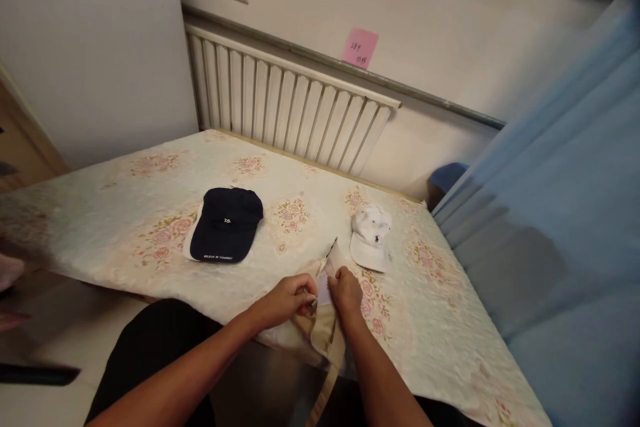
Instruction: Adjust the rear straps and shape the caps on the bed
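Both hands are at a beige cloth item at the front edge of the padded table. A long beige strap hangs from it over the edge, and a pale lavender piece shows between the hands. My left hand is closed in a pinch on the item's left side. My right hand grips its right side, thumb on top. A thin dark line runs along the item's far tip; I cannot tell what it is. Just beyond my right hand lies a white cap.
A navy cap with a white edge lies left on the floral cover. Behind stands a white radiator, below a pink note. A blue curtain borders the right side. Part of another person's hand appears far left.
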The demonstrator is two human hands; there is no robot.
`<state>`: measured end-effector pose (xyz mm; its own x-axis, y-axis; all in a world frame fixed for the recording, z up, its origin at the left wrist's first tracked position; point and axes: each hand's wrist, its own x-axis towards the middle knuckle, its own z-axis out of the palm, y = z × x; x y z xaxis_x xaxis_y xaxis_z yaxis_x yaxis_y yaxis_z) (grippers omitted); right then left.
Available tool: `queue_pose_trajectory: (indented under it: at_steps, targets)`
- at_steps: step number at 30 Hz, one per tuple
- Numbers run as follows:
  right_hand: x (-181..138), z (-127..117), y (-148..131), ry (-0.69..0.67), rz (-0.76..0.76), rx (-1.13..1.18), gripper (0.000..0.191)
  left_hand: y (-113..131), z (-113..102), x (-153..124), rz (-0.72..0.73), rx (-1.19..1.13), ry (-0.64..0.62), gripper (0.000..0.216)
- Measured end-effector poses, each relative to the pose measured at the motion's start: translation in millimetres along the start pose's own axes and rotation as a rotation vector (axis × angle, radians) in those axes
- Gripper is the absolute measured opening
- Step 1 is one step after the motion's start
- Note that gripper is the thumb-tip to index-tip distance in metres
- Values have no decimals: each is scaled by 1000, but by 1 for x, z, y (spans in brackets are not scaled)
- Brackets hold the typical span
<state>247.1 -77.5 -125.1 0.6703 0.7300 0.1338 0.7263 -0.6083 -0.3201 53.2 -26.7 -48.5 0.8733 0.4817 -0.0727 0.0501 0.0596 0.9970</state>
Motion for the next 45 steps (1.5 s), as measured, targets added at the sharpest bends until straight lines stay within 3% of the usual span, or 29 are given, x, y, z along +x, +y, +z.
queue_pose_trajectory:
  at_steps: [11, 18, 29, 32, 38, 45]
  targets:
    - [1, 5, 11, -28, -113, -14, 13, 3, 5, -1, -33, -1, 23, 13]
    - [-4, -1, 17, -9, -188, 11, 32, 7, 12, -2, -52, 16, 33, 10]
    - [-9, 11, 19, 52, -177, -9, 26, -2, 15, -1, -59, 15, 70, 11]
    - [-6, 6, 21, 50, -192, -1, 17, -5, 14, 0, -56, -13, 80, 11]
    - [-8, 1, 9, 72, -192, -42, 25, -9, 14, 2, -46, -35, 108, 11]
    - [-3, 8, -2, 81, -254, -127, 16, -5, 13, 4, -43, -53, 146, 14]
